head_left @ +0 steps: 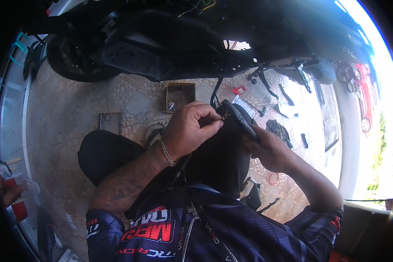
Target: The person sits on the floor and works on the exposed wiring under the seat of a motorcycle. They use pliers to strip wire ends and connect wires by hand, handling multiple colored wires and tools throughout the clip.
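Note:
My right hand [270, 148] grips the lower end of a long dark plastic part [236, 117], fingers wrapped around it. This part stands tilted above my knee. At its left edge, my left hand [193, 126] pinches a small yellowish metal clip [225, 116] between thumb and forefinger. The clip touches or sits very near the part; the fingertips partly cover it. Beyond my hands is the black underbody of a scooter [161, 59], with its wheel [76, 56] at the far left.
A shallow box [180, 109] with small pieces and a metal tray [110, 123] lie on the tiled floor [65, 126]. To the right are a red item [239, 90], a white-and-black panel [288, 109] and a dark cloth [278, 133]. Another person's hand [14, 193] shows at the left edge.

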`<state>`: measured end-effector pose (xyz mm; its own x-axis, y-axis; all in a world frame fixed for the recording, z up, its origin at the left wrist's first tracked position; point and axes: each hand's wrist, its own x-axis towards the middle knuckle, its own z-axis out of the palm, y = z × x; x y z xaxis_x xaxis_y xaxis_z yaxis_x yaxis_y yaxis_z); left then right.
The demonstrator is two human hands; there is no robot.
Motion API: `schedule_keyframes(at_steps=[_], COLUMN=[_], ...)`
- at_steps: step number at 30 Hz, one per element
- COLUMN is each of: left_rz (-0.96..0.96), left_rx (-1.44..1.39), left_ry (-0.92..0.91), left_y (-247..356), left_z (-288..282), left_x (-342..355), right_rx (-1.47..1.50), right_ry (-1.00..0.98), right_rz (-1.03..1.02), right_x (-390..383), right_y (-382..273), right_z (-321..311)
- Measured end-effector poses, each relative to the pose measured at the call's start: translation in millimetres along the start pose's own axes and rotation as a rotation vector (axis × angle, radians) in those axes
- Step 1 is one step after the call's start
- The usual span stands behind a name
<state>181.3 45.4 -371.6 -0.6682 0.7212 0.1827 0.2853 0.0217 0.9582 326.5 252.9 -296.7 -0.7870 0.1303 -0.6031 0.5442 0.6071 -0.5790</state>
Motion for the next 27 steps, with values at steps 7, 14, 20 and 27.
schedule_keyframes(at_steps=[7, 14, 20, 27], left_rz=[-0.011, 0.005, -0.017, 0.021], left_rx=[-0.008, 0.005, -0.034, -0.038], left_ry=[-0.005, -0.017, -0.024, -0.031], left_y=[-2, -7, -4, 5], left_z=[1, 3, 6, 11], left_x=[-3, -4, -3, 4], right_rx=[0.041, 0.083, 0.018, 0.051], right_ry=[-0.018, 0.06, 0.163, 0.221], right_rz=[0.033, 0.128, 0.066, 0.011], right_x=[-5, -4, 4, 11], right_y=[-8, -5, 6, 23], right_z=[1, 18, 27, 27])
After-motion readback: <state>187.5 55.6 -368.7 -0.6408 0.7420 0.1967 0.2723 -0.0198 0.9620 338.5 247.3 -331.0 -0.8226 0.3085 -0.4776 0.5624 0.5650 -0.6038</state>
